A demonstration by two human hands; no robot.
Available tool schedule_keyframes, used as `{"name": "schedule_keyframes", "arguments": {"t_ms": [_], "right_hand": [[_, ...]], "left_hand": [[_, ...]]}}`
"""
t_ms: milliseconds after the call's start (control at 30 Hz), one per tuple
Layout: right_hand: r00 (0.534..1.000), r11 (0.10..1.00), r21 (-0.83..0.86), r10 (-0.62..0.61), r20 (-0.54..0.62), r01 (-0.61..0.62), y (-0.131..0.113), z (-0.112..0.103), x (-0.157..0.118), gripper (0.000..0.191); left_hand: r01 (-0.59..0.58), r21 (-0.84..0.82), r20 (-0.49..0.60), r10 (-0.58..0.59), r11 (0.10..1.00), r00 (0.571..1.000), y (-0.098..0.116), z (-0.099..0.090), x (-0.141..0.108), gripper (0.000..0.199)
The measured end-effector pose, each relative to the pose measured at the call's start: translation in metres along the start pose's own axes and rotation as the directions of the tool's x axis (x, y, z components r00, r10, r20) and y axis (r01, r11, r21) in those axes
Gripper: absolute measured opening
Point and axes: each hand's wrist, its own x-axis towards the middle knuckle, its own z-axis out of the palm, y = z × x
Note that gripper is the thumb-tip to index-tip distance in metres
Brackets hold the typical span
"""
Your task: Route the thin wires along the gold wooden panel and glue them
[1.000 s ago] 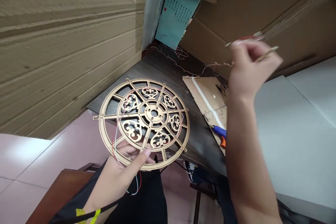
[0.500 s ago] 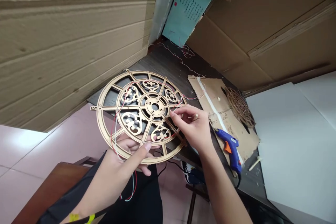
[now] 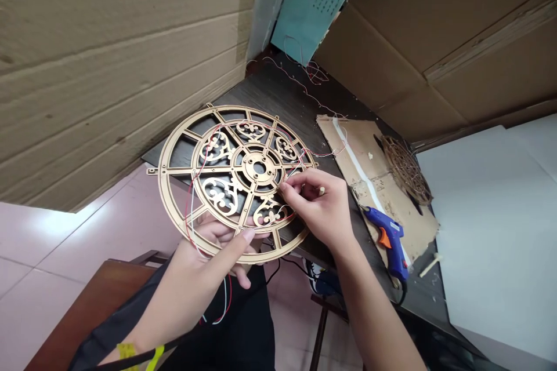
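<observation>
A round, pale wooden openwork frame (image 3: 174, 226) with spokes and scroll cut-outs tilts above the near edge of the dark table. My left hand (image 3: 213, 258) grips its near rim, thumb on top and fingers underneath. Red and white wires (image 3: 190, 208) run around the frame's inner ring and dangle below my left hand. Over the right side of the frame, close to the hub, my right hand (image 3: 319, 206) is closed in a pinch. The pale end of a thin stick (image 3: 322, 191) shows between its curled fingers. Whatever its fingertips touch is hidden.
A blue hot glue gun (image 3: 394, 243) lies on a cardboard sheet (image 3: 369, 139), with a brown lattice disc (image 3: 402, 165) beyond it. A loose pale stick (image 3: 430, 265) lies near white boards (image 3: 491, 214). Thin wire (image 3: 304, 90) trails across the table (image 3: 270, 90). A cardboard wall (image 3: 122, 69) stands left.
The view has shifted slightly, so the table things appear a little further right. Both hands keep nearly the same hold and position on the frame.
</observation>
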Motion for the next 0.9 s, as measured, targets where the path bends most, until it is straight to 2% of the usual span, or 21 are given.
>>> {"name": "schedule_keyframes", "arguments": {"t_ms": [300,533,733,900], "right_hand": [[1.000,1.000,-0.006,0.011,0.008,-0.011,-0.001,0.001,-0.001,0.009],[1.000,1.000,0.008,0.019,0.008,-0.019,-0.002,0.001,-0.003,0.009],[1.000,0.999,-0.021,0.029,-0.003,-0.029,-0.003,0.003,-0.003,0.010],[0.999,1.000,-0.019,0.020,-0.027,-0.020,-0.012,-0.005,-0.012,0.009]], "left_hand": [[-0.053,0.017,0.029,0.053,0.998,0.998,-0.005,-0.001,0.001,0.043],[-0.092,0.089,0.047,0.088,0.992,0.995,-0.001,-0.002,-0.003,0.037],[-0.045,0.010,0.057,0.045,0.999,0.997,0.004,0.001,-0.003,0.042],[-0.077,0.071,0.038,0.075,0.995,0.996,0.001,-0.006,-0.002,0.038]]}}
